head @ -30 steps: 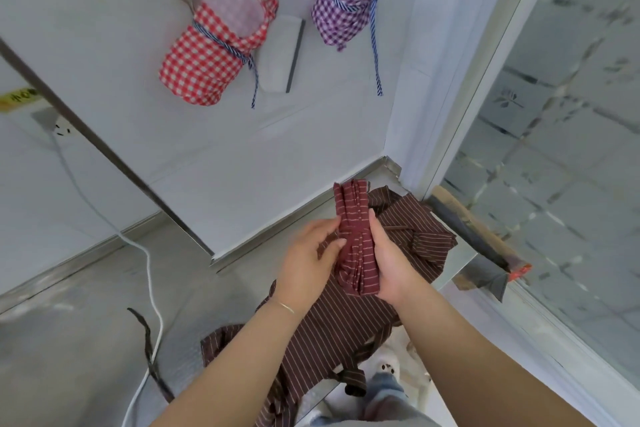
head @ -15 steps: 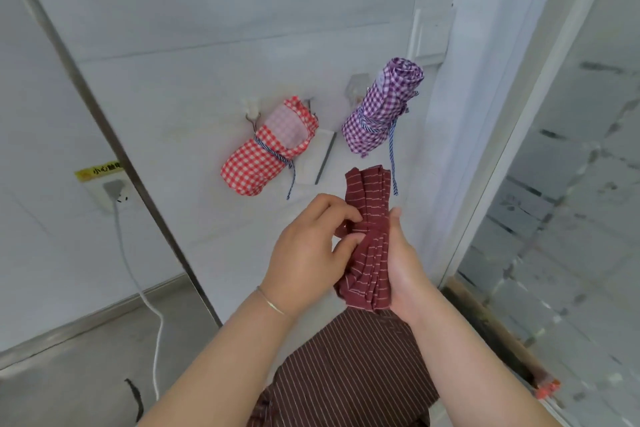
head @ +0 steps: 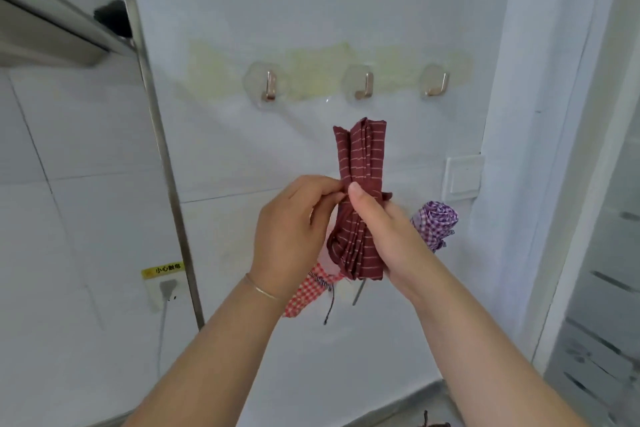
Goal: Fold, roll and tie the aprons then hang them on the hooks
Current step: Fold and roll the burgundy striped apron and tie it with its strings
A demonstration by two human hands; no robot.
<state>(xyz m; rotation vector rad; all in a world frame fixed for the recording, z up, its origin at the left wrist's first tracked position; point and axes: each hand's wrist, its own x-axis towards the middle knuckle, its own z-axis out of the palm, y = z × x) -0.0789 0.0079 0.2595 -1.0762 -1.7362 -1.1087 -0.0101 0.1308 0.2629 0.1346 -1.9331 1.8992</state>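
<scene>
I hold the maroon apron [head: 360, 198] upright in front of the wall [head: 311, 10], folded into a narrow striped bundle; my right hand [head: 384, 236] grips its lower half, thumb pressed across the front and fingers curled behind; my left hand [head: 294, 236] pinches the bundle's left edge about midway up, fingertips touching the cloth beside my right thumb; a thin bracelet [head: 259, 289] sits on my left wrist. The top of the bundle fans slightly and stands just below the hooks; three hooks are stuck to the wall in a row, the left hook [head: 269, 87], the middle hook [head: 364, 85] and the right hook [head: 437, 82], each bare, with a yellowish stain [head: 214, 69] on the wall around them. Behind my hands two rolled aprons hang lower down; the red apron [head: 304, 295], checked, shows below my left wrist with a dark tie dangling from it; the purple apron [head: 436, 222], also checked, shows past my right hand. A switch plate [head: 464, 175] sits on the wall right of the bundle; a metal post [head: 156, 135] runs down the left; beside it a socket [head: 166, 289] with a plug in it sits under a yellow label [head: 162, 269]; a glass panel [head: 606, 253] stands at the right edge.
</scene>
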